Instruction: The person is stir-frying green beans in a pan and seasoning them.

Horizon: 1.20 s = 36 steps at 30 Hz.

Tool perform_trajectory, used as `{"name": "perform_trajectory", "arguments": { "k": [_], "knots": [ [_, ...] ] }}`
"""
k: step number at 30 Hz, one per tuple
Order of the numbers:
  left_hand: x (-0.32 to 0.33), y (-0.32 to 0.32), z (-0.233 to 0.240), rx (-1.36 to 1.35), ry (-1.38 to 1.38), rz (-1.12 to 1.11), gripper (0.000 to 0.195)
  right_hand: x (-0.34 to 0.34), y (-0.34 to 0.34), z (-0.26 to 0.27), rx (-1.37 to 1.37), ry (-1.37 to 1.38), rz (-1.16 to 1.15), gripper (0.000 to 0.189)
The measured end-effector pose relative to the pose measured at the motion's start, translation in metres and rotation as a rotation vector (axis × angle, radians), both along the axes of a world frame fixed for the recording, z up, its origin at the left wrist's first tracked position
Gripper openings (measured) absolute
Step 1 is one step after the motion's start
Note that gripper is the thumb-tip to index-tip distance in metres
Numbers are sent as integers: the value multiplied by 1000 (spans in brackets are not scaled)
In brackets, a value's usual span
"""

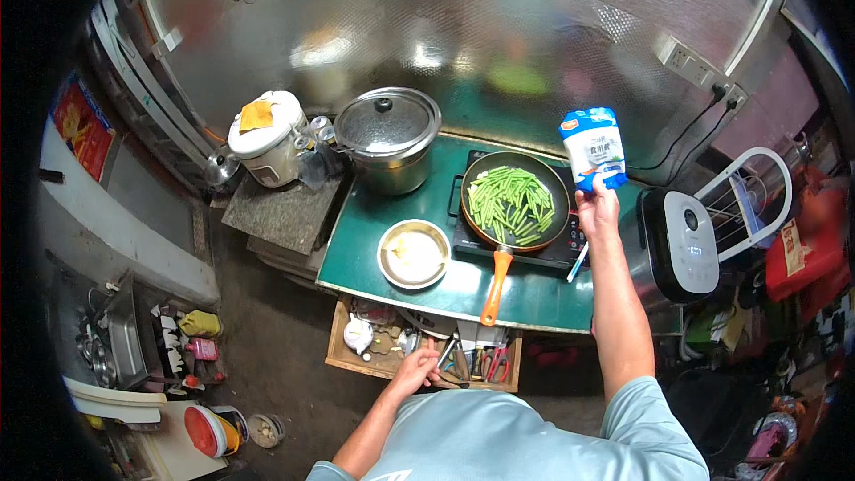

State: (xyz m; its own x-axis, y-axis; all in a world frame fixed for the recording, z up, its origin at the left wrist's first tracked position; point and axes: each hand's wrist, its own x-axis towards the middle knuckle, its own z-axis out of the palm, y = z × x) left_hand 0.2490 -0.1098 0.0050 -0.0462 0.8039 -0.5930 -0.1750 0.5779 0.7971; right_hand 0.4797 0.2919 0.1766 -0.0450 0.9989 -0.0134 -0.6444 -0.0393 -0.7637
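My right hand (599,206) grips the bottom end of a blue-and-white plastic packet (593,150) that bears writing. The packet is raised beside the frying pan (564,177), to its right. Cut green beans (511,204) lie spread in the pan, which sits on a black induction cooker (467,248); its orange handle (496,287) points towards me. My left hand (417,372) is low, over the front of an open wooden drawer (374,369). Its fingers are partly curled, and whether they hold something is unclear.
Left of the pan, a metal bowl (437,270) with pale residue stands on the green tabletop (347,247). Behind it is a lidded steel pot (401,170). A rice cooker (695,240) stands at the right. Scissors (497,366) and other tools lie in the drawer.
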Motion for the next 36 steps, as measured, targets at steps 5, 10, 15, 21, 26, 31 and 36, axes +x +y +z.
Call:
{"name": "perform_trajectory", "arguments": {
  "k": [5, 10, 15, 21, 26, 31, 36],
  "knots": [
    [-2, 11, 13, 16, -11, 52, 27, 29, -31, 2, -96, 340, 261, 20],
    [0, 32, 46, 201, 23, 107, 26, 41, -120, -33, -293, 537, 337, 28],
    [31, 34, 104, 395, 71, 55, 39, 28, -230, -90, -547, 451, 491, 36],
    [64, -21, 116, 373, 322, 137, 52, -17, -322, -121, -597, 426, 916, 45],
    [49, -104, 77, 208, 500, 433, 33, -74, -392, -160, -691, 356, 1191, 38],
    [14, -180, 51, 108, 682, 576, 26, -107, -442, -178, -660, -185, 1485, 38],
    [-37, -313, 15, 99, 610, 921, 31, -156, -507, -225, -498, -723, 1577, 16]
  ]
}}
